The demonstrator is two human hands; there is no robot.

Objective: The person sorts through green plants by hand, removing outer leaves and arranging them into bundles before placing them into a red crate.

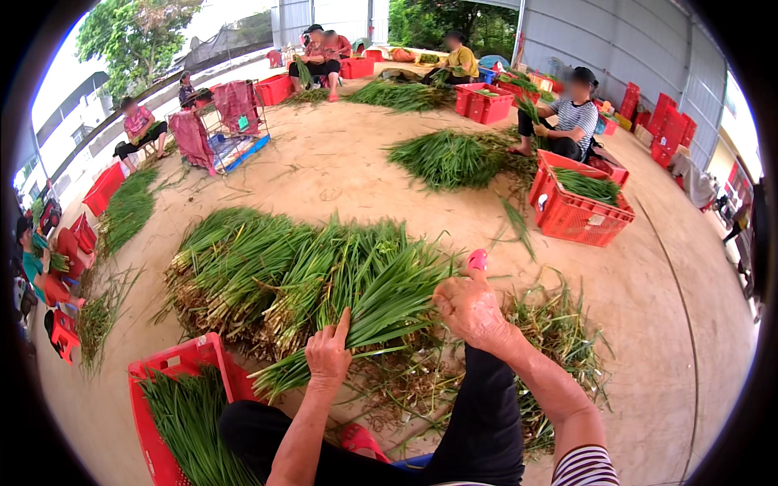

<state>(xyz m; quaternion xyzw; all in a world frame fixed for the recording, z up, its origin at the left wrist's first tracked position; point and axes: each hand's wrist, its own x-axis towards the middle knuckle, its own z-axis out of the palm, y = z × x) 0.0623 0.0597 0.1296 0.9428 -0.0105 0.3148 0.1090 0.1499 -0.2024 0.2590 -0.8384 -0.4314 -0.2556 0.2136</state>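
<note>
My left hand [328, 353] is wrapped around a bunch of long flat green leaves [389, 304], likely garlic chives, with its index finger laid along them. Pale stem ends stick out to the lower left of that hand, and the leaves fan toward the upper right. Close to the leaf tips is my right hand [471, 310], fingers curled; whether it pinches any leaf is hidden. Just beyond the bunch lies a large heap of the same greens [243, 273], its brownish root ends facing me.
A red plastic crate [176, 364] holding trimmed greens stands by my left knee. Discarded leaves [559, 340] litter the floor at right. Farther off, a person [568, 118] sits near another red crate [583, 209] and a leafy pile [447, 159]. Several others work around the hall.
</note>
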